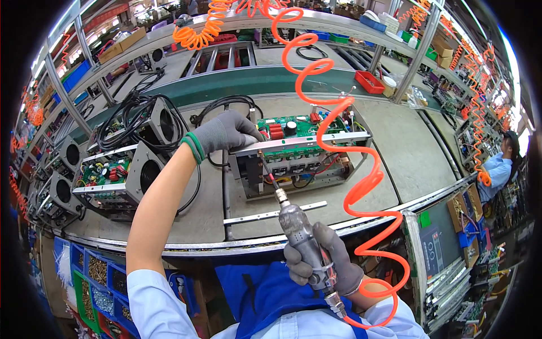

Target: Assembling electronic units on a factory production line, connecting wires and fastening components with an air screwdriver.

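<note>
A metal chassis (333, 138) with green circuit boards (305, 127) stands on the worktable in front of me. My left hand (226, 133), in a grey glove with a green cuff, is closed on the chassis's upper left corner; its fingertips are partly hidden behind the rail. A pneumatic screwdriver (299, 226) is gripped in my gloved right hand (330, 260). Its bit points up and left at the chassis's near side, by the left end. Whether the tip touches a screw, I cannot make out. An orange coiled air hose (370, 183) runs from the tool's lower end up across the view.
More chassis units (113, 175) with black cables stand at left. A loose metal strip (276, 212) lies before the chassis. Blue and green bins (84, 299) of screws sit lower left. A red tray (370, 82) stands at back right. Another person (499, 164) is at far right.
</note>
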Tool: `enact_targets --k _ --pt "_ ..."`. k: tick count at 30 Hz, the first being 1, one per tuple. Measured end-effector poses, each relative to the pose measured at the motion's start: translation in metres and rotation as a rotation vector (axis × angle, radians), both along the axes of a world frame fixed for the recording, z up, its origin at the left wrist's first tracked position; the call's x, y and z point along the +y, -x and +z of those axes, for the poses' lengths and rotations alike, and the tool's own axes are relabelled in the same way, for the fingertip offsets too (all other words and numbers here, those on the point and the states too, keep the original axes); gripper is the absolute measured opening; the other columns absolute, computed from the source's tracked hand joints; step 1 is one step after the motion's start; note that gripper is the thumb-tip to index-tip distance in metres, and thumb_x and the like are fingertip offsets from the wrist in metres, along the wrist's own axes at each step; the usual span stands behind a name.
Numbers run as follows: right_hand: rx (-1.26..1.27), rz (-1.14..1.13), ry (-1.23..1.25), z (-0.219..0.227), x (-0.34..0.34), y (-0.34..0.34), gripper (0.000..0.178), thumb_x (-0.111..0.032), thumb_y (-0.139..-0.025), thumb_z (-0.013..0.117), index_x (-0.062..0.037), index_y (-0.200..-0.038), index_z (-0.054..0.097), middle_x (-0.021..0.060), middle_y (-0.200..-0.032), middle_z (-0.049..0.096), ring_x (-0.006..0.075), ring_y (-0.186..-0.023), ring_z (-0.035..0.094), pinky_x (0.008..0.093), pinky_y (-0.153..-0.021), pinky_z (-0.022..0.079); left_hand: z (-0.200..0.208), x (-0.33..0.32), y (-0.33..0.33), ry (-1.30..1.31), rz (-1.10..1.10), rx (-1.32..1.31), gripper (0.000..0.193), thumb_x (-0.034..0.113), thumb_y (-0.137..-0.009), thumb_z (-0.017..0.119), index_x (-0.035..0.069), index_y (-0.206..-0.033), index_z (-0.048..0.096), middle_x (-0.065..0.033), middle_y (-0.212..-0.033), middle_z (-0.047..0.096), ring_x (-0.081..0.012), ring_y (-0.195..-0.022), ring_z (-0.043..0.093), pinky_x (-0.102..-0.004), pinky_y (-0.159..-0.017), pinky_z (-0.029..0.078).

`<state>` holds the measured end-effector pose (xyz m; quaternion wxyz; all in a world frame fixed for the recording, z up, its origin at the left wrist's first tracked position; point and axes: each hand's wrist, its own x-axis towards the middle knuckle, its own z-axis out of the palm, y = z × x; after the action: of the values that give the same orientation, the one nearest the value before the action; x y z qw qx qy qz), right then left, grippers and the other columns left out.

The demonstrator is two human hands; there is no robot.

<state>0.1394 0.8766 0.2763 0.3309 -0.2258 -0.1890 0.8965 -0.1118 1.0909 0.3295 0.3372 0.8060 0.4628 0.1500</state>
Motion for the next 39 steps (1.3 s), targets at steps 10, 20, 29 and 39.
enact_targets --k 10,20,29,39 --pt "0.275 -0.110 0.085 0.009 -0.014 0.047 0.054 -0.059 -0.094 0.040 -0.0128 -0.121 0.043 0.0037 -0.085 0.051 0.0101 -0.060 0.044 0.0293 -0.059 0.041 0.004 0.002 0.005 -0.075 -0.051 0.035 0.033 0.018 -0.071 0.061 -0.001 -0.096 0.072 -0.0117 -0.076 0.068 -0.0137 -0.073 0.059 -0.0264 -0.069 0.046" --pt "0.134 -0.303 -0.029 0.004 -0.007 0.057 0.050 -0.057 -0.093 0.044 -0.0125 -0.116 0.047 0.0038 -0.085 0.053 0.0116 -0.062 0.047 0.0303 -0.060 0.043 -0.014 -0.001 0.007 -0.225 -0.026 -0.063 0.037 0.030 -0.071 0.066 -0.001 -0.090 0.072 -0.0122 -0.065 0.065 -0.0139 -0.059 0.058 -0.0304 -0.059 0.046" --pt "0.127 -0.294 0.017 0.002 -0.010 0.054 0.048 -0.056 -0.092 0.047 -0.0124 -0.112 0.048 0.0038 -0.083 0.055 0.0120 -0.062 0.050 0.0310 -0.060 0.045 -0.021 -0.001 0.006 -0.336 0.002 -0.034 0.034 0.036 -0.072 0.064 0.005 -0.082 0.074 -0.0096 -0.056 0.058 -0.0161 -0.054 0.055 -0.0301 -0.057 0.044" --pt "0.155 -0.260 0.080 -0.004 -0.014 0.052 0.046 -0.055 -0.091 0.050 -0.0124 -0.108 0.051 0.0038 -0.082 0.056 0.0125 -0.062 0.053 0.0318 -0.060 0.048 -0.031 0.000 0.000 -0.396 0.086 -0.030 0.037 0.040 -0.075 0.062 0.005 -0.067 0.069 -0.0114 -0.054 0.055 -0.0237 -0.061 0.052 -0.0368 -0.068 0.041"
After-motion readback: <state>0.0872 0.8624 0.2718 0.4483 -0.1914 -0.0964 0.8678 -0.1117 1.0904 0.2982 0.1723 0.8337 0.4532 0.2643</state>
